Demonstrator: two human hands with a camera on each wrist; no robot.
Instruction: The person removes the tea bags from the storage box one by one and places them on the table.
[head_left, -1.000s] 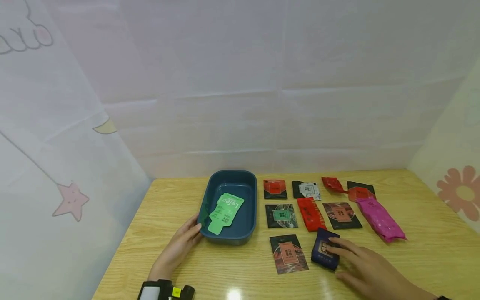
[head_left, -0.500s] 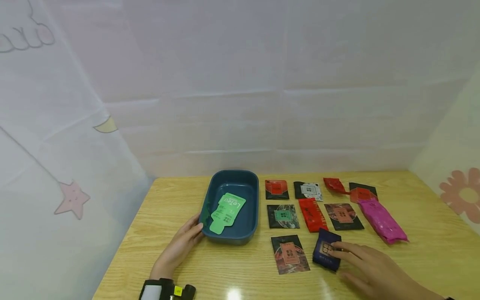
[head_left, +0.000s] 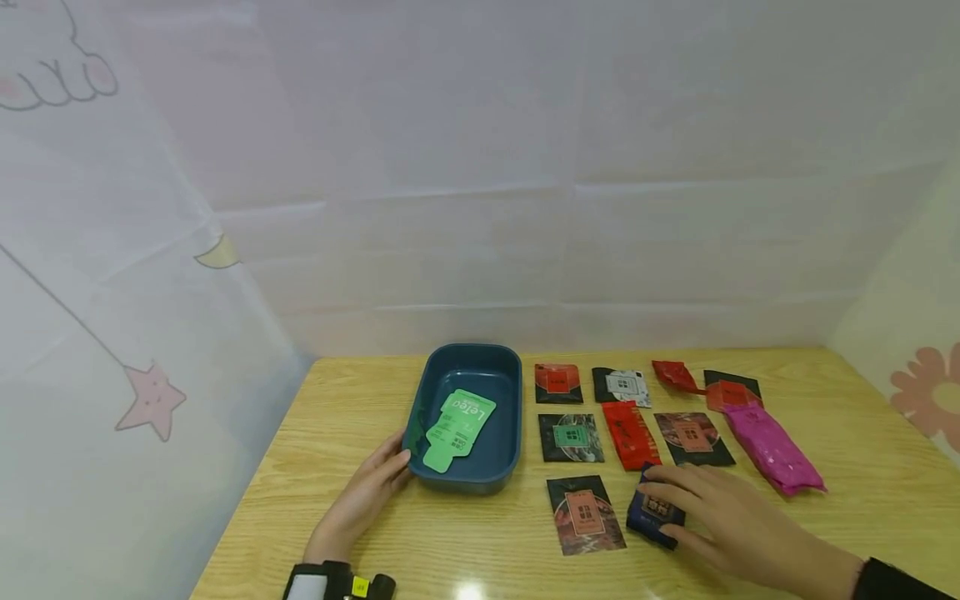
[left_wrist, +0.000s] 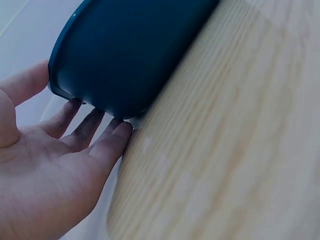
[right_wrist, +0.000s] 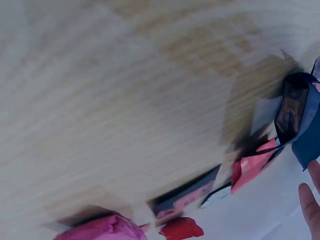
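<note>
A dark blue basin (head_left: 465,482) stands left of the middle of the table in the head view, with light green cut-out packs (head_left: 459,425) lying in it. My left hand (head_left: 367,492) rests at its near left corner; in the left wrist view the spread fingertips (left_wrist: 122,130) touch the basin's outer wall (left_wrist: 120,55) and the thumb lies by the rim. On the right, my right hand (head_left: 731,521) reaches over a dark navy packet (head_left: 656,507), fingers loosely extended across its top and thumb along its near right edge. In the right wrist view only fingertips (right_wrist: 306,197) show.
Several flat sachets lie in rows right of the basin, among them a coral-labelled one (head_left: 585,515) and a green-labelled one (head_left: 572,437). Beyond the right hand are a red packet (head_left: 632,435) and a magenta pouch (head_left: 776,450). A white printed sheet (head_left: 450,208) hangs behind the table.
My right hand has moved a little further left over the navy packet, its fingers spreading across it. The left hand keeps its place at the basin. The whole head view has shifted slightly.
</note>
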